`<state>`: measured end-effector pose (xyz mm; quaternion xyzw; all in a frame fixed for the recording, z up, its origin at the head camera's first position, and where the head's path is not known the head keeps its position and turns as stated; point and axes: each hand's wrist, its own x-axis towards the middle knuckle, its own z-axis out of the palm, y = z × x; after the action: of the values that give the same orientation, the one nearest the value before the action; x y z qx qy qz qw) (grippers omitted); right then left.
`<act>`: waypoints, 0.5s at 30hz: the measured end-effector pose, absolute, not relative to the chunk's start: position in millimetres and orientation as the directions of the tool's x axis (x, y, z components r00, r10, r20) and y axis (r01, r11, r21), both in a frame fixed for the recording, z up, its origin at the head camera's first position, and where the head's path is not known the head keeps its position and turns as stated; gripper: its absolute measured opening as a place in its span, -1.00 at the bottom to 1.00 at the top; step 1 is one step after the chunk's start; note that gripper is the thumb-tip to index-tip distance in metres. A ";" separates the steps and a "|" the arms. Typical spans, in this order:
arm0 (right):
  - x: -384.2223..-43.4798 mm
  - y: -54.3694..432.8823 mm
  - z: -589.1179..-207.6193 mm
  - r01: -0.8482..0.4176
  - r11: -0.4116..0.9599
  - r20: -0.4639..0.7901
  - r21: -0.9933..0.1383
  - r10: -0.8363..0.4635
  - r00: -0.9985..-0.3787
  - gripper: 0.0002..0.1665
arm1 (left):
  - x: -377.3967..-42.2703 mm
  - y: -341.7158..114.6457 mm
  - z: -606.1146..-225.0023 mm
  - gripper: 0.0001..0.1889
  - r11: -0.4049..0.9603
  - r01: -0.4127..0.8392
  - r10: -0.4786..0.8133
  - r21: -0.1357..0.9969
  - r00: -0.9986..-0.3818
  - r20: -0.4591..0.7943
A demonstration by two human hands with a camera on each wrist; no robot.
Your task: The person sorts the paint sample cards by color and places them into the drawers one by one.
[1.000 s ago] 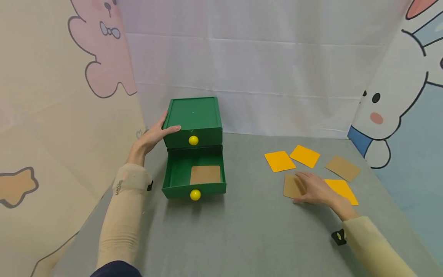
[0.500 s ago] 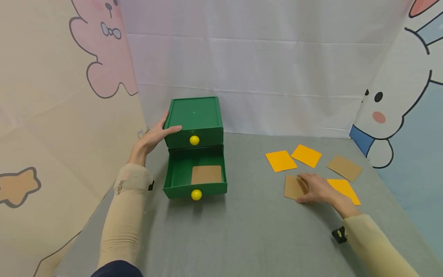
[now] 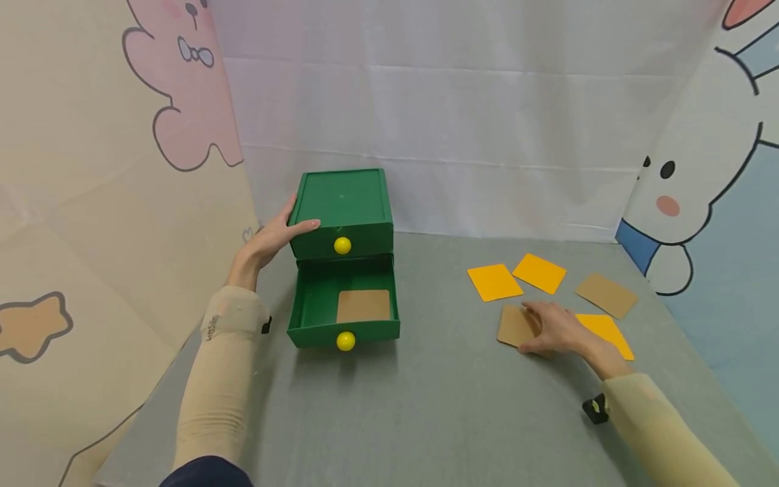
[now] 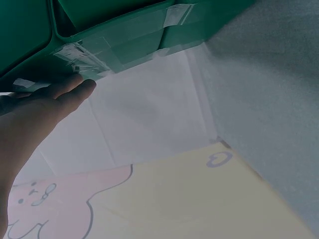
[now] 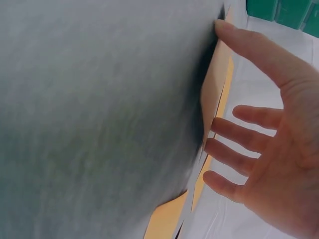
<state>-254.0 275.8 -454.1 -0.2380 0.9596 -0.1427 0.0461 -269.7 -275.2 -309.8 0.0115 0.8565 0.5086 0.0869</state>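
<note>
Out to the right of the green drawer unit (image 3: 342, 201), a brown card (image 3: 514, 326) is pinched between thumb and fingers of the right hand (image 3: 555, 329)! The unit's left side is touched by the left hand (image 3: 266, 241), its fingers uncurled.

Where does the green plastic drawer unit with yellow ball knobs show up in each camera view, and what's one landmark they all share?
Head: the green plastic drawer unit stands just left of centre.
Left wrist: the unit runs along the top, from the left corner past the middle.
Right wrist: only part of the unit, in the top right corner.
Shared landmark: the flat grey tabletop.
</note>
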 end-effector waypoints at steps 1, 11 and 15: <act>-254.3 274.5 -452.9 -0.444 0.846 -0.018 -0.295 -0.470 -0.883 0.15 | -273.0 -277.2 -312.5 0.06 0.483 -0.064 0.107 0.874 -0.986 -0.131; -257.0 245.6 -435.7 -0.497 0.823 0.055 -0.275 -0.502 -0.863 0.09 | -282.5 -283.4 -320.5 0.07 0.485 -0.057 0.095 0.873 -0.989 -0.117; -258.9 228.3 -424.9 -0.523 0.802 0.066 -0.289 -0.529 -0.846 0.11 | -283.4 -283.4 -322.6 0.07 0.493 -0.065 0.097 0.868 -0.987 -0.129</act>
<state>-258.9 228.3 -424.9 -0.2771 0.9491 -0.1496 0.0088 -283.4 -283.4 -322.6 0.0093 0.8601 0.5036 0.0807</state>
